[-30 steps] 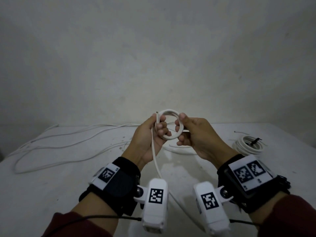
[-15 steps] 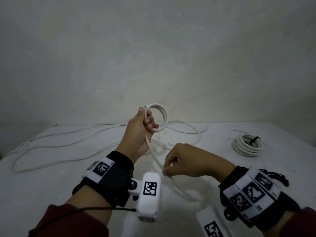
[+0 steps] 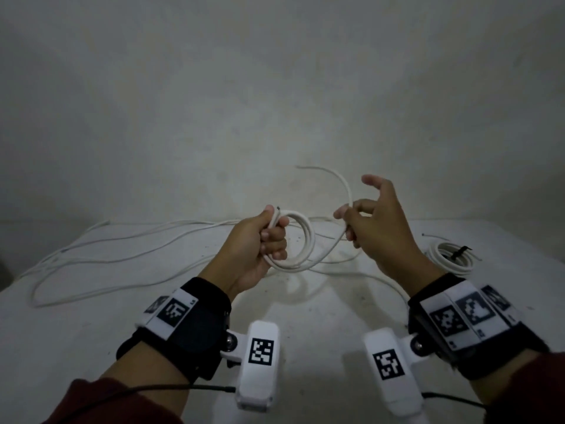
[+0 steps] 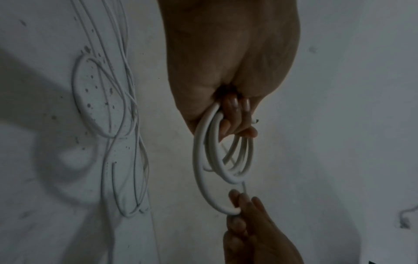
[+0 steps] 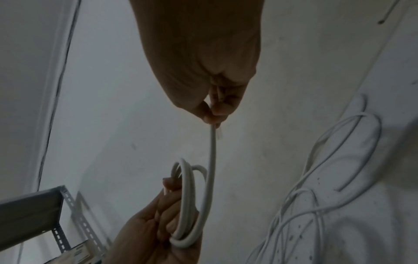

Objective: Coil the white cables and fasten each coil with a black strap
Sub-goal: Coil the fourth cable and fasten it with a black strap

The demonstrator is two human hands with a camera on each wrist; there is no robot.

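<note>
My left hand (image 3: 269, 237) grips a small coil of white cable (image 3: 301, 240) above the table, fingers curled round its left side; the coil (image 4: 226, 160) hangs below those fingers in the left wrist view. My right hand (image 3: 351, 220) pinches the running length of the same cable (image 3: 344, 185) between thumb and forefinger, just right of the coil, its other fingers spread upward. In the right wrist view the cable (image 5: 212, 148) drops from the pinch to the coil (image 5: 192, 205). A finished coil (image 3: 449, 260) with a black strap (image 3: 460, 250) lies at the table's right.
Long loose white cables (image 3: 122, 249) trail across the left and back of the white table (image 3: 305, 316). A bare wall stands close behind. A grey metal shelf frame (image 5: 34, 214) shows off the table's left in the right wrist view.
My right hand rose from low over the table up to beside the coil, drawing a new loop of cable. The left hand lowered slightly, still holding the coil.
</note>
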